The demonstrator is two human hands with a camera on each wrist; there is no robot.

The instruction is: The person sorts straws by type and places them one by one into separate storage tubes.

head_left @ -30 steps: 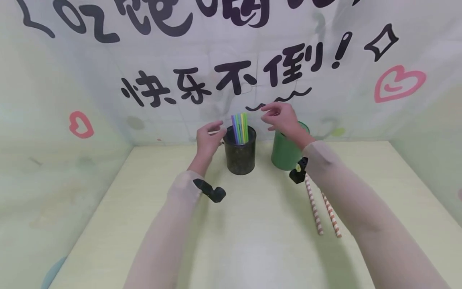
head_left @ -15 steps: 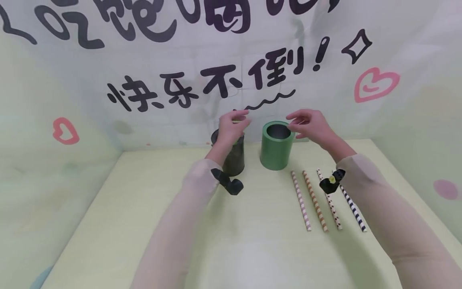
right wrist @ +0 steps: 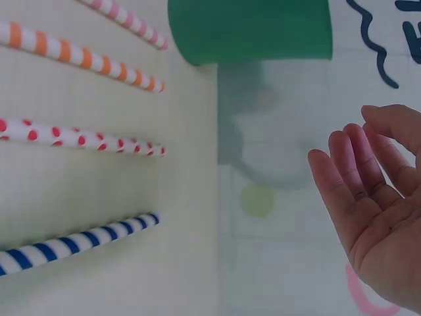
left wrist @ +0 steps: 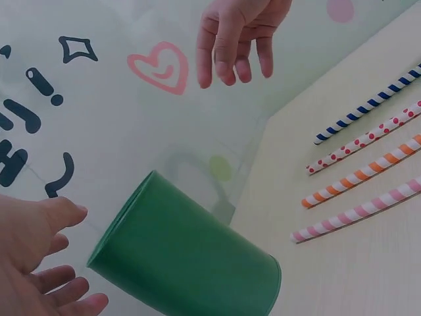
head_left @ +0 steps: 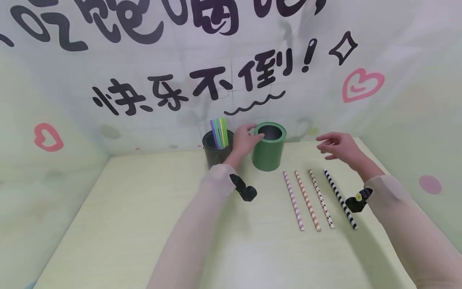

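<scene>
A green cup (head_left: pixel 268 147) stands upright at the back of the table, seen too in the left wrist view (left wrist: pixel 184 253) and the right wrist view (right wrist: pixel 250 29). My left hand (head_left: pixel 246 140) is open right beside its left wall, fingers spread near the rim (left wrist: pixel 39 263); whether it touches the cup I cannot tell. A dark cup (head_left: pixel 216 149) with several coloured straws (head_left: pixel 219 131) stands to the left of it. My right hand (head_left: pixel 337 146) hovers open over the table's back right (right wrist: pixel 375 210), holding nothing. Several patterned paper straws (head_left: pixel 317 198) lie side by side in front of it.
The pale yellow table (head_left: pixel 144 224) is walled in by a printed backdrop (head_left: pixel 216 60) at the back and both sides. The paper straws, pink (left wrist: pixel 358 214), orange, red-dotted and blue-striped (right wrist: pixel 72 243), lie right of the green cup.
My left hand has moved from above the dark cup to the green cup's left side. My right hand has drawn away to the right and lower. The view has shifted right.
</scene>
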